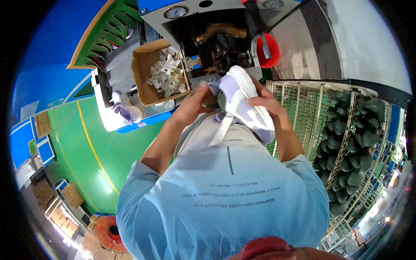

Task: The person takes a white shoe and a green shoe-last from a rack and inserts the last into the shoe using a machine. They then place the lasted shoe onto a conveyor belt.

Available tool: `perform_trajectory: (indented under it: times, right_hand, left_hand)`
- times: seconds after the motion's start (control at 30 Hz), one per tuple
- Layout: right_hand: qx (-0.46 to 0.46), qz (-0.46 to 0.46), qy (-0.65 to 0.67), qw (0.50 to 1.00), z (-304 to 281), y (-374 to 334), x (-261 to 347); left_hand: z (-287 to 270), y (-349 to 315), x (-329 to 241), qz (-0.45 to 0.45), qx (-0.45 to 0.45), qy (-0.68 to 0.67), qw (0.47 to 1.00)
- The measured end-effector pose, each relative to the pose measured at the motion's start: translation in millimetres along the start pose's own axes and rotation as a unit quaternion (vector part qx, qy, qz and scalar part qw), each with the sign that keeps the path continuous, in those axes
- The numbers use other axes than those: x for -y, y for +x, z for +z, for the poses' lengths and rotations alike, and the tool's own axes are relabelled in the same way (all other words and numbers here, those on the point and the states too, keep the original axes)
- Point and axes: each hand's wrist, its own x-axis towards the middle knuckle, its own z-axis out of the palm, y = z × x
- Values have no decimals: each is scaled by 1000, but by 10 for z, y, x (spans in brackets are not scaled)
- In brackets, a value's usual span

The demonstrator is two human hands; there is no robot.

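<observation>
A white and lavender sneaker (236, 93) is held up in front of my body, its thick white sole turned to the right. My right hand (268, 104) is closed around the sole side, with fingers over the edge. My left hand (197, 104) is curled at the sneaker's open side, beside a small lavender part. Its fingertips are slightly blurred, and what they grip cannot be made out. Another white and lavender sneaker (125, 113) rests on the bench at the left.
A cardboard box (141, 78) of white curved plastic pieces stands left of the machine (208, 19) with gauges. A red bucket (274, 51) is at the machine's right. A wire rack (299, 110) with dark shoe-shaped forms (342, 147) stands at right. An orange fan (106, 234) is at lower left.
</observation>
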Motion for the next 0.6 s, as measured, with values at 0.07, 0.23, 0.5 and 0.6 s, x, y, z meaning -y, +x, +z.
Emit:
perform_trajectory:
  times: [0.07,0.23,0.5,0.6]
  right_hand:
    - [-66,51,30,996,-47,91,-48]
    - [-102,-46,-37,993,87,143,-7]
    - [-237,-102,-242,935,-16,713,408]
    - [-251,-95,-355,895,178,891,448]
  left_hand:
    - [236,96,-76,14,-3,-62,998]
    - [225,204,169,125,-75,-31,989]
    - [-78,174,-87,54,73,-129,988]
    - [-154,565,152,128,46,-100,986]
